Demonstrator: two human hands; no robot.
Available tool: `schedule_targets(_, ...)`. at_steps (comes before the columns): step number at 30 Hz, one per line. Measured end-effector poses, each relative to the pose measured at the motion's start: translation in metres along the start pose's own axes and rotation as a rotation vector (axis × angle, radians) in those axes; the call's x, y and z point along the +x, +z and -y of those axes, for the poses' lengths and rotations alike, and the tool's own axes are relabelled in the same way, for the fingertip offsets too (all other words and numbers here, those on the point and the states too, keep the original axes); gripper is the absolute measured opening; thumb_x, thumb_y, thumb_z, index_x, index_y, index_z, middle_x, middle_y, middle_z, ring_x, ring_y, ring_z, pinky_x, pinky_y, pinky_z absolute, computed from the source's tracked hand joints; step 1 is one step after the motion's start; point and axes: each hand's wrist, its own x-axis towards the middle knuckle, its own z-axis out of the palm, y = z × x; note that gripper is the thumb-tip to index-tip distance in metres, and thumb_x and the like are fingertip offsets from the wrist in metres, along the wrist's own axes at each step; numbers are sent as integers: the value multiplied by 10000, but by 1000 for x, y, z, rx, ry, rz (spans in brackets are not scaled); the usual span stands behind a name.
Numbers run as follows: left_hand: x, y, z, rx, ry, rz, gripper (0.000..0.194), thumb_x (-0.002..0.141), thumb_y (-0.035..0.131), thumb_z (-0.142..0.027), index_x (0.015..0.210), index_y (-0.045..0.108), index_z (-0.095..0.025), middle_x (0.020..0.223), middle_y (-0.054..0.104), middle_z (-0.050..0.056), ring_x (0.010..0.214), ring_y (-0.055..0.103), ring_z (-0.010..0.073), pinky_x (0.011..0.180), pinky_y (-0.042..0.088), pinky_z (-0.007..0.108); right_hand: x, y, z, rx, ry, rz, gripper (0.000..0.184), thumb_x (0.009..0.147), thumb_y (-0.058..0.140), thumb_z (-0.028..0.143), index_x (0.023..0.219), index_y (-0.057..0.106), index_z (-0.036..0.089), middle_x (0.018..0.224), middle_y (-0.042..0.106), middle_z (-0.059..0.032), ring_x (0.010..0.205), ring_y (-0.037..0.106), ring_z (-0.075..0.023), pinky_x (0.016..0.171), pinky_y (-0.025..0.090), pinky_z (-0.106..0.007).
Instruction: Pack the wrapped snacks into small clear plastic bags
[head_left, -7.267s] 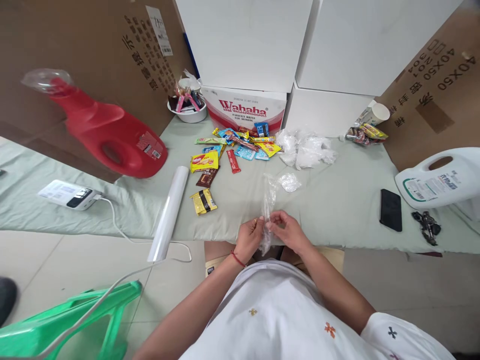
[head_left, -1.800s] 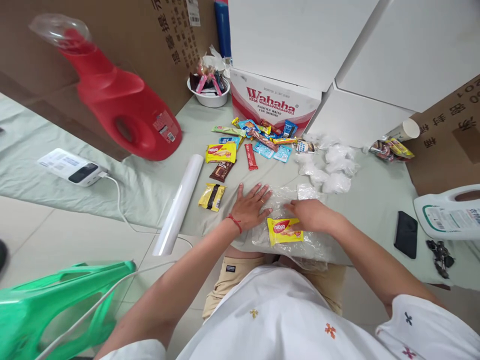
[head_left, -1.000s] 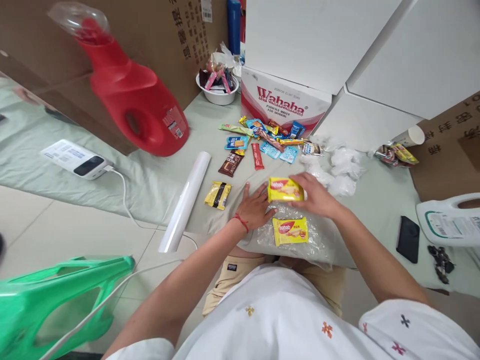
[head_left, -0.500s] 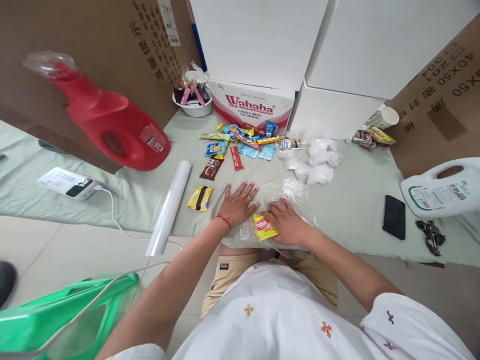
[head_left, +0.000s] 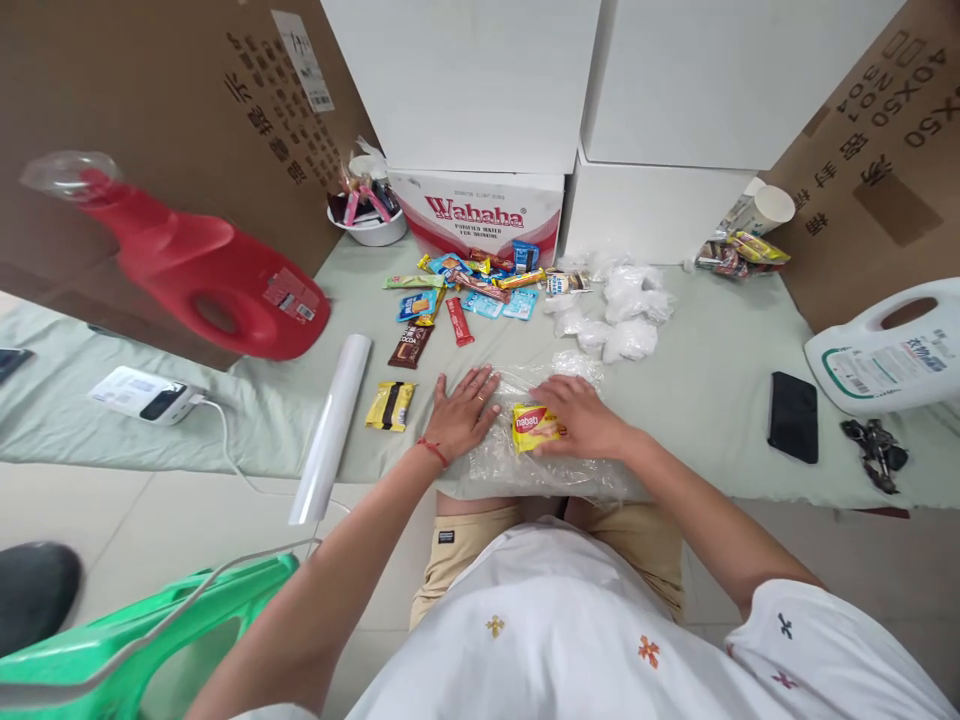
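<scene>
My left hand [head_left: 461, 412] lies flat with spread fingers at the left edge of a sheet of clear plastic wrap [head_left: 510, 470] on the cloth-covered table. My right hand [head_left: 585, 418] is closed over a yellow Nabati wafer pack [head_left: 531, 428] on the wrap, hiding its right end. Whether a second pack lies under it cannot be seen. Left of my left hand are a yellow snack pack with a black band [head_left: 390, 405] and a brown cocoa snack pack [head_left: 410, 345]. A small red snack bar [head_left: 460, 322] lies farther back.
A white roll [head_left: 330, 430] overhangs the front edge. Several snacks [head_left: 484, 285] lie before the Wahaha box [head_left: 480, 215], beside white plastic bundles [head_left: 630, 310]. A red jug [head_left: 217, 270] stands left; a phone [head_left: 793, 417], keys [head_left: 875, 453] and white jug [head_left: 885, 355] are right.
My right hand has brought a second yellow wafer pack from the snacks at left onto the plastic wrap, where one lay. The wrap was bunched up earlier and is now spread. My left hand stays flat.
</scene>
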Motion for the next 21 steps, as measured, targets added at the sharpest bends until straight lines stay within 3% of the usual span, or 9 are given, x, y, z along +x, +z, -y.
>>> schedule_targets(3,2,-5,-3,-65,-77,-165,596,1042,304,-458,1592,375,-240,1661,384,115,1570,275,288,1262,102,617,14,-22,-19,14,99,-120,672,980,566,508,1531,453,141,1489,527,-200,1414,389,-334,1161,329,-505)
schedule_targets(6,18,-13,-9,-95,-123,-286,614,1014,363,-441,1586,372,-216,1654,392,123,1576,255,292,1274,51,586,44,-32,-37,-59,163,-75,713,960,604,400,1577,379,122,1483,549,-205,1497,281,-353,1200,225,-566)
schedule_targets(9,45,-21,-13,-107,-82,-196,747,945,466,-445,1623,269,-200,1645,405,129,1588,198,332,1253,-10,643,76,-30,-45,-109,129,61,830,875,726,387,1577,373,119,1388,627,-200,1507,283,-354,1212,125,-597)
schedule_targets(12,67,-27,-11,-128,-43,-1,871,837,593,-426,1611,285,-173,1446,623,145,1540,292,373,1231,-15,692,90,-31,-42,-149,98,154,531,857,724,283,1358,624,143,1189,716,-152,1342,486,-335,1142,265,-494)
schedule_targets(15,68,-34,-6,-151,32,88,691,778,644,-336,1445,538,-192,1120,758,102,1350,525,346,1242,114,639,79,-40,-30,-136,61,177,240,906,615,197,1118,724,165,1080,728,-110,1127,601,-271,930,389,-339)
schedule_targets(18,49,-42,-5,-171,180,29,453,801,575,-207,1241,682,-216,1026,737,73,1161,621,272,1194,287,534,50,-47,-13,-124,46,123,202,971,533,199,1070,707,173,1067,702,-96,1017,613,-226,776,379,-288)
schedule_targets(21,24,-50,-10,-128,333,-32,461,822,503,-105,1211,707,-245,1007,691,68,1090,609,240,1172,306,508,18,-43,2,-171,-3,102,244,1032,459,221,1070,696,178,1065,674,-99,978,594,-214,725,355,-286)
